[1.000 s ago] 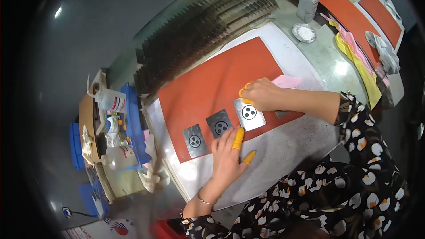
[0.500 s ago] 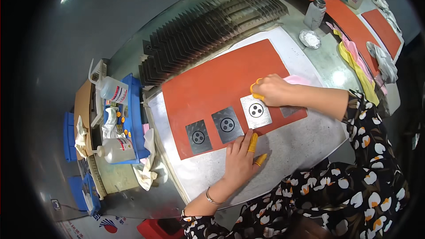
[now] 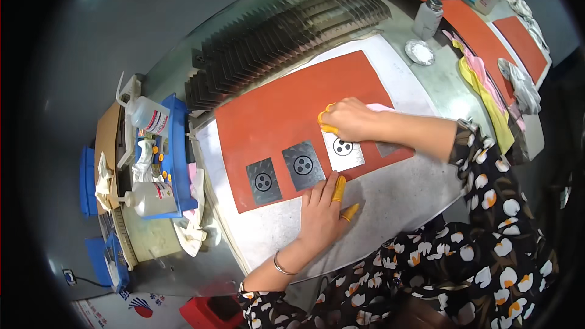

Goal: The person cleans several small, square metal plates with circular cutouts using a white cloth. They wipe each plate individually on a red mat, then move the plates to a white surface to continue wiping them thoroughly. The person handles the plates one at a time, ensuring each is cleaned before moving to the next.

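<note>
My right hand [image 3: 350, 117], yellow finger cots on its fingertips, is closed over the top edge of a bright metal plate [image 3: 348, 157] with a black ring and dots. A pale pink cloth [image 3: 379, 107] trails from behind this hand; what lies under the fingers is hidden. Along the plate's lower edge my left hand [image 3: 322, 207] rests with fingers stretched out, two of them in yellow cots. Two darker plates, a middle one [image 3: 312, 175] and a left one [image 3: 265, 195], lie beside it on the orange mat [image 3: 274, 122]. A fourth plate [image 3: 385, 149] is partly under my right forearm.
A rack of upright dark plates [image 3: 274, 36] stands behind the mat. Left are a blue tray [image 3: 180, 164], a wash bottle [image 3: 148, 116] and another bottle [image 3: 149, 198]. At the back right stand a metal-topped bottle [image 3: 428, 18], a dish of white material [image 3: 420, 52] and yellow cloth [image 3: 481, 91].
My right hand has moved left and slightly up along the bright plate, covering its upper left corner, and the pink cloth has moved with it. My left hand stays at the lower edge.
</note>
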The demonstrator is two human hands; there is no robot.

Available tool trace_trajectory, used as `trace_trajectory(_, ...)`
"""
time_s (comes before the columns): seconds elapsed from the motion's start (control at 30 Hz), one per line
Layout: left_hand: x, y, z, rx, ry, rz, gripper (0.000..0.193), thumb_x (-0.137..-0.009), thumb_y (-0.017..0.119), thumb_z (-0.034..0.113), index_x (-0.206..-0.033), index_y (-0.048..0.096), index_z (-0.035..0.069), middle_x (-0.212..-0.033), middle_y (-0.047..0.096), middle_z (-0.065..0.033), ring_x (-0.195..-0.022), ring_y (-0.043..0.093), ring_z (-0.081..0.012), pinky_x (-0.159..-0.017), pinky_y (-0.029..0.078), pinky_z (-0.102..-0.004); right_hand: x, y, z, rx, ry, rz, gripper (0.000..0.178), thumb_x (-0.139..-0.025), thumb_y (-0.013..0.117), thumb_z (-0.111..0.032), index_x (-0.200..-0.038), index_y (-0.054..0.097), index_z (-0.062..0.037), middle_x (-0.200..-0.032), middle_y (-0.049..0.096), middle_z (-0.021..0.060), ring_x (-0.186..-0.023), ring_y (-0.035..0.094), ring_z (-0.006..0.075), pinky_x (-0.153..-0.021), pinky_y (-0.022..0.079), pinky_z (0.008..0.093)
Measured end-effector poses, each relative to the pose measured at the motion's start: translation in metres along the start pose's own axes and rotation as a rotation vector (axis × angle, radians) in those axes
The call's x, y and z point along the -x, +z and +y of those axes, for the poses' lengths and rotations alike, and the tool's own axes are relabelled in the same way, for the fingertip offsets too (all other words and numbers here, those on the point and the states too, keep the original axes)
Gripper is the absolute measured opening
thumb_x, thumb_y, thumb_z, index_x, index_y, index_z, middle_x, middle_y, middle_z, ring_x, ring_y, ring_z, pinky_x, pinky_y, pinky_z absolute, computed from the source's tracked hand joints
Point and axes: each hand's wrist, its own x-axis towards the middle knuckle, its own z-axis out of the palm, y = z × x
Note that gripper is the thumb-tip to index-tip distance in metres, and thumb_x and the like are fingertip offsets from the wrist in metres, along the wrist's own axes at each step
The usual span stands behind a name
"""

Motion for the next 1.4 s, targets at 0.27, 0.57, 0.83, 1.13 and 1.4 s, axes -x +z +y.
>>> trace_trajectory(0.27,0.004,0.001,0.003,0.015,0.000,0.019,0.060,-0.069,0.071,0.028,-0.117,0.053,-0.004,-0.129,0.045,-0.0142,-0.108,0.044,-0.0305,-0.087,0.036,-0.0430,0.019,0.007,-0.003,-0.036,-0.066,0.036,0.010,-0.076,0.058,-0.012,-0.081,0.059,-0.0030,-0.075,0.061,0.0155,-0.070,0.061,0.0341,-0.059,0.047,0.0451)
trace_trajectory(0.57,0.001,0.001,0.001,0.035,0.014,0.042,0.060,-0.067,0.073,0.026,-0.114,0.054,-0.005,-0.127,0.047,-0.0154,-0.106,0.045,-0.0319,-0.085,0.037,-0.0422,0.023,0.001,-0.008,0.022,-0.019,-0.043,0.014,-0.071,0.059,-0.010,-0.083,0.060,-0.0039,-0.074,0.061,0.0153,-0.071,0.061,0.0337,-0.060,0.047,0.0457)
trace_trajectory(0.83,0.004,-0.002,0.002,0.034,0.009,0.027,0.058,-0.067,0.072,0.025,-0.114,0.055,-0.005,-0.127,0.047,-0.0158,-0.107,0.045,-0.0316,-0.086,0.036,-0.0426,0.063,0.000,0.004,-0.057,-0.045,0.014,0.008,-0.075,0.057,-0.009,-0.080,0.060,-0.0034,-0.072,0.061,0.0159,-0.069,0.060,0.0356,-0.059,0.046,0.0457)
trace_trajectory(1.13,0.006,-0.001,0.001,0.028,0.029,0.048,0.054,-0.066,0.072,0.024,-0.108,0.057,-0.007,-0.129,0.046,-0.0182,-0.106,0.046,-0.0320,-0.085,0.036,-0.0433,0.077,-0.006,-0.011,-0.014,-0.065,-0.106,0.012,-0.075,0.061,-0.013,-0.074,0.057,-0.0019,-0.073,0.062,0.0156,-0.072,0.062,0.0331,-0.060,0.048,0.0430)
trace_trajectory(1.4,0.023,-0.023,-0.010,0.191,0.053,0.076,0.043,-0.066,0.072,0.015,-0.104,0.058,-0.002,-0.122,0.052,-0.0171,-0.102,0.051,-0.0328,-0.085,0.039,-0.0422,0.068,0.014,-0.027,-0.067,-0.200,0.000,0.008,-0.071,0.059,-0.007,-0.075,0.057,-0.0010,-0.071,0.060,0.0153,-0.069,0.061,0.0330,-0.058,0.048,0.0424)
